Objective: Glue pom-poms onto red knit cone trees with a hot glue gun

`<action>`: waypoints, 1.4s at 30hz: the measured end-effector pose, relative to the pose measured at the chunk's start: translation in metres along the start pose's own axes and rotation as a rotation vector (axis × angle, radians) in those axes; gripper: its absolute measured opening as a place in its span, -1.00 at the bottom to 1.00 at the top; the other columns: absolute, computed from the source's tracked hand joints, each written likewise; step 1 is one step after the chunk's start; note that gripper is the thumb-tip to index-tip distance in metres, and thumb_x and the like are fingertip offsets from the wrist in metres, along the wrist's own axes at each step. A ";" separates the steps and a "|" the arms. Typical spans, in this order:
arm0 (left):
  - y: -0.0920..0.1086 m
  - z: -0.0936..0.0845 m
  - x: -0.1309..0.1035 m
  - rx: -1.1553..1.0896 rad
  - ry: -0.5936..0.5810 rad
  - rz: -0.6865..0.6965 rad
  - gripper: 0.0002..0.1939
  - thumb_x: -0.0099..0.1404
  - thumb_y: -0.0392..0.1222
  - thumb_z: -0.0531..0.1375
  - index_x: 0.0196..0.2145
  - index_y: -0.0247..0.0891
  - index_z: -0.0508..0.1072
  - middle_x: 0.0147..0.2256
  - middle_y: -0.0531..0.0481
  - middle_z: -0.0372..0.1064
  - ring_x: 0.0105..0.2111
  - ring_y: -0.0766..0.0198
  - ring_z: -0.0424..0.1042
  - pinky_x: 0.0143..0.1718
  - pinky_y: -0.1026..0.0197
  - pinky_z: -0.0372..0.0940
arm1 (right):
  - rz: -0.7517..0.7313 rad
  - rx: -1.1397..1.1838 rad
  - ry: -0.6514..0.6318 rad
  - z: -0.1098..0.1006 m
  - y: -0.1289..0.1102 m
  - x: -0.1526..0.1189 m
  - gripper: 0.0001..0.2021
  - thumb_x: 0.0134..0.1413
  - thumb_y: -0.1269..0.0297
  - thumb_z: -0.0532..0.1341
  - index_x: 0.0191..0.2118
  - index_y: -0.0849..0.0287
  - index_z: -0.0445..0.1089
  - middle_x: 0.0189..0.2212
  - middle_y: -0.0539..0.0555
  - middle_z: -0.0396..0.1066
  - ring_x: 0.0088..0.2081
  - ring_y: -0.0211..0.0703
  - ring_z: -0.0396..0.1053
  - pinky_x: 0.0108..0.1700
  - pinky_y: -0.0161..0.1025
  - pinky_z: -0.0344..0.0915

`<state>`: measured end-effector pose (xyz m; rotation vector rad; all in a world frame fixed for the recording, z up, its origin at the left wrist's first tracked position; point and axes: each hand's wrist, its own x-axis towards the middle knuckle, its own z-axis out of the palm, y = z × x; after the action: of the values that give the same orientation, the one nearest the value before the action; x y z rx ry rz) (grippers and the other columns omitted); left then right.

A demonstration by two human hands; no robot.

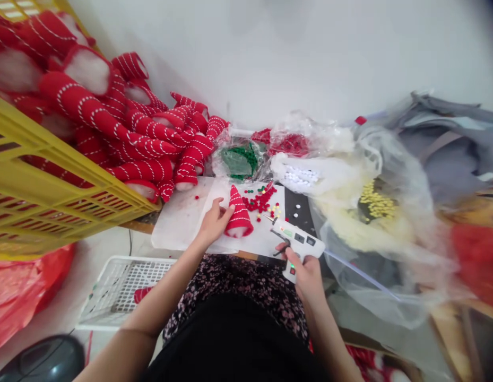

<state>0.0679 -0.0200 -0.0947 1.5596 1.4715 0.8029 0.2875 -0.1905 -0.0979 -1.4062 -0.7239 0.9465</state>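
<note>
From the head view, the left hand point(213, 220) gripped a red cone hat with white stripes point(239, 213), fingers curled round its left side, thumb and fingertips pressing the fabric; the cone stood upright, tip leaning slightly left, on a white board point(178, 217) lying on the bench point(139, 226); the right hand point(305, 273) was closed round the handle of a white glue gun point(300, 241), its nozzle pointing left toward the cone's base yet apart from it; a clear glue stick point(357, 273) trailed out behind the gun to the right; small red, green and yellow pompoms point(262, 200) lay scattered on the board just right of the cone; behind them sat clear bags, one of green pompoms point(239, 159), one of red pompoms point(288, 143), one of yellow pompoms point(375, 201); to the left, a heap of finished striped cones point(122, 127) spilled over a yellow crate point(51, 185); below the bench edge, a white basket point(119, 286) held one red piece.
</note>
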 end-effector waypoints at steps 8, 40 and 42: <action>-0.002 0.016 0.009 -0.164 -0.056 -0.071 -0.30 0.28 0.18 0.31 0.21 -0.28 0.29 -0.30 -0.10 0.54 -0.27 0.07 0.56 -0.09 0.06 0.37 | -0.038 -0.126 -0.052 -0.005 -0.002 -0.013 -0.61 0.22 -0.11 0.30 -0.32 0.16 0.59 -0.35 0.13 0.58 -0.27 -0.04 0.54 -0.18 -0.17 0.47; -0.001 0.021 -0.010 -1.068 -0.260 -0.102 -0.42 0.14 -0.03 0.44 0.09 -0.16 0.44 -0.04 -0.05 0.57 -0.12 0.09 0.57 -0.07 0.14 0.41 | -0.339 -0.332 -0.294 0.016 -0.028 -0.030 -0.79 0.39 0.15 0.20 -0.24 0.14 0.47 -0.32 0.11 0.51 -0.24 -0.06 0.50 -0.15 -0.17 0.47; -0.001 0.021 -0.012 -1.082 -0.267 -0.098 -0.42 0.12 -0.05 0.46 0.07 -0.15 0.44 -0.05 -0.03 0.57 -0.17 0.12 0.58 -0.12 0.16 0.41 | -0.335 -0.363 -0.296 0.017 -0.028 -0.030 -0.78 0.40 0.16 0.19 -0.25 0.14 0.46 -0.32 0.11 0.51 -0.26 -0.07 0.50 -0.17 -0.18 0.47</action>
<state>0.0844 -0.0346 -0.1035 0.7123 0.6727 1.0310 0.2619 -0.2068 -0.0651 -1.4060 -1.3629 0.7889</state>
